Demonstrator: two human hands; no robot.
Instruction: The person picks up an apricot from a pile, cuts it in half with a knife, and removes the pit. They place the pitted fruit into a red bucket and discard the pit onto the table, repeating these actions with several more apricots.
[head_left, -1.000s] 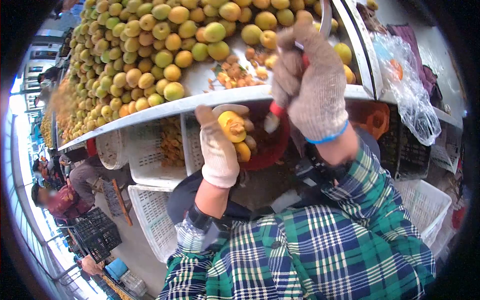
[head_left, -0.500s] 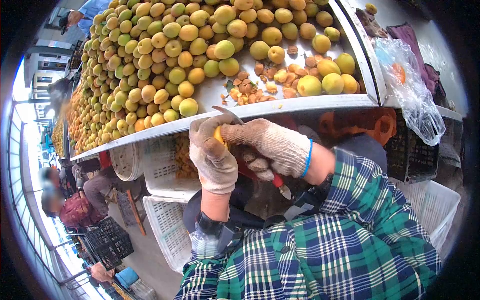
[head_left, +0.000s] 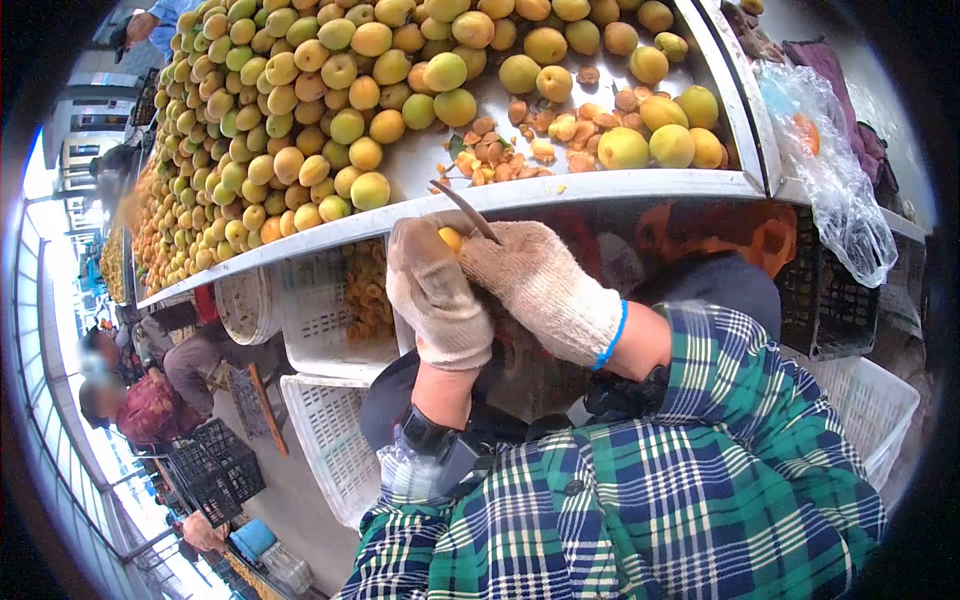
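Both hands wear whitish knit gloves stained brown and meet just below the metal table's front edge (head_left: 560, 188). A yellow fruit (head_left: 451, 238) is held in my left hand (head_left: 438, 295), its lower part hidden by the fingers. My right hand (head_left: 545, 285) touches the fruit from the right and is closed on a knife, whose curved blade (head_left: 465, 208) points up and left, over the edge. The knife's handle is hidden in the glove. Beyond the hands lie cut orange pieces (head_left: 490, 155) and a large heap of yellow-green fruits (head_left: 300, 110).
White crates (head_left: 335, 440) stand below at left, one with orange pieces in it, beside a white bucket (head_left: 245, 305). Clear plastic bags (head_left: 825, 170) hang at the right over a black crate (head_left: 848, 300). Other people (head_left: 155, 405) are at the far left.
The right hand has turned, so the blade now points up more steeply and the red handle end no longer shows below it. The left hand has tilted slightly. The view has shifted a little.
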